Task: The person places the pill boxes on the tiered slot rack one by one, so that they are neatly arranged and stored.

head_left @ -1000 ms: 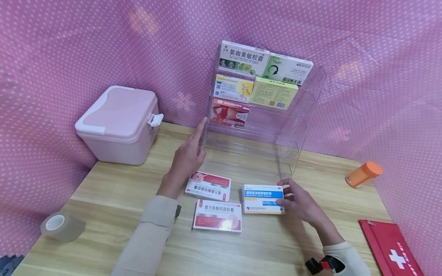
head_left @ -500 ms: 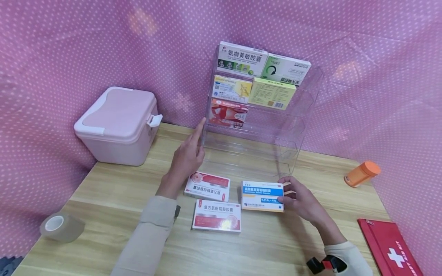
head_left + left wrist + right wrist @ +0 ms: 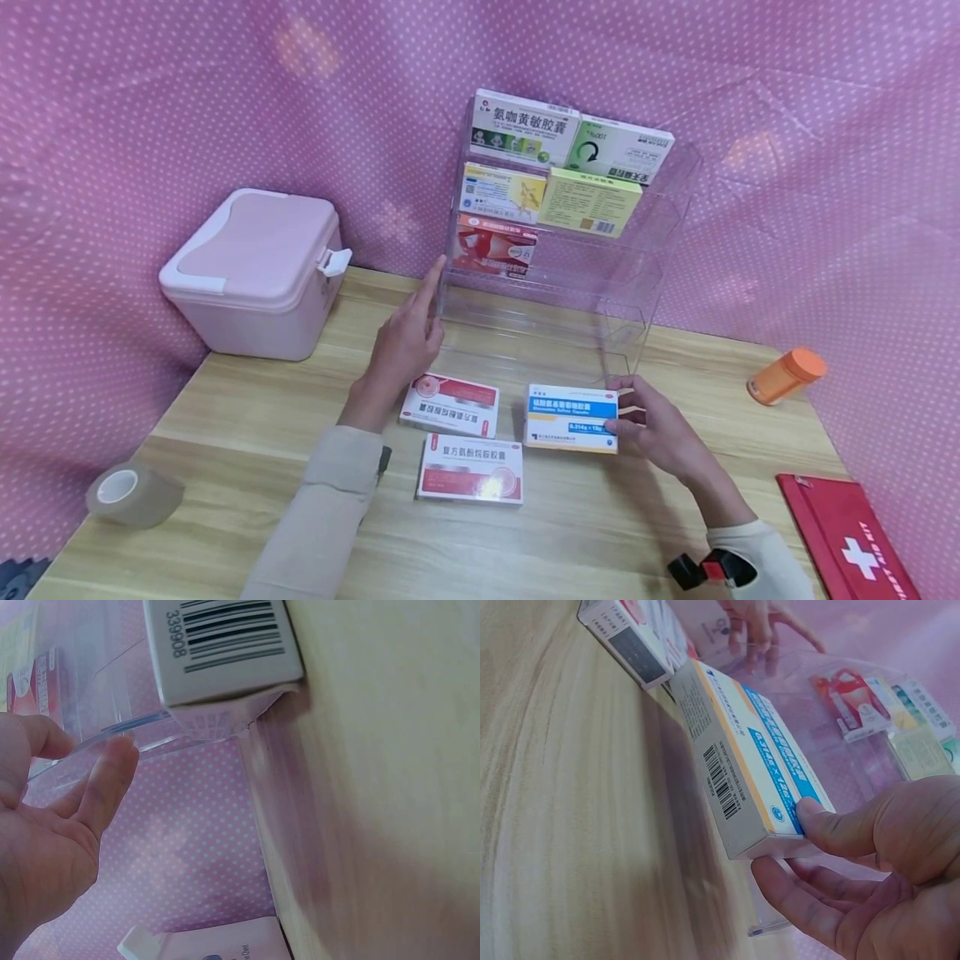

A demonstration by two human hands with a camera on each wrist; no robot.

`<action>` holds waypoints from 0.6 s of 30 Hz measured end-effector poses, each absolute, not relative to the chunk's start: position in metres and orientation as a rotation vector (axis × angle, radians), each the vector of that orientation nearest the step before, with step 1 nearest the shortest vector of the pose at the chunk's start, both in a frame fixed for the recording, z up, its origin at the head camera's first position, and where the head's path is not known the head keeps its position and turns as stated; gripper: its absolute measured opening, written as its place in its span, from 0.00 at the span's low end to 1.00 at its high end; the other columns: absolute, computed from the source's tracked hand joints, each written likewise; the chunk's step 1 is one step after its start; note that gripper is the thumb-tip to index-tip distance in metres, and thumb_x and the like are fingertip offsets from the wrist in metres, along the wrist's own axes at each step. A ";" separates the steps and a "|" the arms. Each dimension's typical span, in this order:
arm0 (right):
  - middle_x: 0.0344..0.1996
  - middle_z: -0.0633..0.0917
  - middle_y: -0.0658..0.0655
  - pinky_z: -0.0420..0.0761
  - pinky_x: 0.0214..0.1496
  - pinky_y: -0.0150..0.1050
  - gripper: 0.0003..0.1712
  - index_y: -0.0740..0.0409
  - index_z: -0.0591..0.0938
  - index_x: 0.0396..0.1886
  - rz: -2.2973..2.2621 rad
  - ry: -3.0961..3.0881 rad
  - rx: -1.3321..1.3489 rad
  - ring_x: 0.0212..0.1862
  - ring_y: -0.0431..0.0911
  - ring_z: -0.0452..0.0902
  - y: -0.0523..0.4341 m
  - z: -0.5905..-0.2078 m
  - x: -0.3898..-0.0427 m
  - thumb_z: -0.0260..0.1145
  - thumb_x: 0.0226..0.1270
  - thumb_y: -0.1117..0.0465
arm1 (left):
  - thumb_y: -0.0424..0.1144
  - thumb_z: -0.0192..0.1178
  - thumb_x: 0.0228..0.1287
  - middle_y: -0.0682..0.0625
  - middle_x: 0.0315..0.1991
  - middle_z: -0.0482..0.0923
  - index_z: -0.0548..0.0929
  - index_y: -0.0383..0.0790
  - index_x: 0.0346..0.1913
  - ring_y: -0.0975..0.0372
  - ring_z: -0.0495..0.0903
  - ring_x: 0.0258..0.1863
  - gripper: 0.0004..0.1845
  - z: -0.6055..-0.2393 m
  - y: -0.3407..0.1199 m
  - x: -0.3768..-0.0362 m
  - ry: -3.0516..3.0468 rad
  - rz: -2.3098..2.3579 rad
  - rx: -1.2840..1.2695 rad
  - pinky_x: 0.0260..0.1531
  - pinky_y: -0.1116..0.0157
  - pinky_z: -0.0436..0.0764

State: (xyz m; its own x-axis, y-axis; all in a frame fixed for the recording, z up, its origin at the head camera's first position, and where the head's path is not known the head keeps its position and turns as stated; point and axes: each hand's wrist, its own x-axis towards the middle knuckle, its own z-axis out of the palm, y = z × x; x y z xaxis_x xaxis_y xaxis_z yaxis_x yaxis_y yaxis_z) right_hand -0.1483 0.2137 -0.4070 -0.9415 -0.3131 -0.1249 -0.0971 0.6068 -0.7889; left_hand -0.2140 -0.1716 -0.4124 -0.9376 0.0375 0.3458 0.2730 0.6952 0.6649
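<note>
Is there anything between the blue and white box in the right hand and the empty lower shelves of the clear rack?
Nothing visible. The right hand pinches the blue and white box just before the clear rack, whose lower shelves look open; the left hand touches the rack's left edge.

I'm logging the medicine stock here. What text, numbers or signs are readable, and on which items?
"氨咖黄敏胶囊": white-green box, rack's top row.
"复方氨酚烷胺胶囊": red-white box nearest the person.
"339908": barcode end of a box, left wrist view.
White cross: red first-aid pouch; its lettering is blurred.
Blue-white box in the right hand: print too small to read.
</note>
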 end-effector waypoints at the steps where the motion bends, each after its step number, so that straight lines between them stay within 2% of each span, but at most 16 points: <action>1: 0.60 0.83 0.71 0.88 0.55 0.42 0.28 0.62 0.71 0.70 -1.248 2.587 -0.336 0.58 0.60 0.85 0.214 -0.406 -0.149 0.68 0.75 0.71 | 0.28 0.59 0.74 0.43 0.83 0.66 0.44 0.67 0.89 0.46 0.83 0.49 0.53 -0.413 -0.172 -0.214 -2.603 -1.092 -0.243 0.36 0.52 0.84; 18: 0.58 0.83 0.73 0.88 0.52 0.37 0.28 0.64 0.71 0.69 -1.298 2.625 -0.378 0.56 0.62 0.86 0.215 -0.389 -0.156 0.67 0.74 0.74 | 0.27 0.60 0.74 0.43 0.83 0.67 0.44 0.67 0.89 0.47 0.83 0.46 0.53 -0.414 -0.172 -0.215 -2.593 -1.085 -0.249 0.34 0.53 0.83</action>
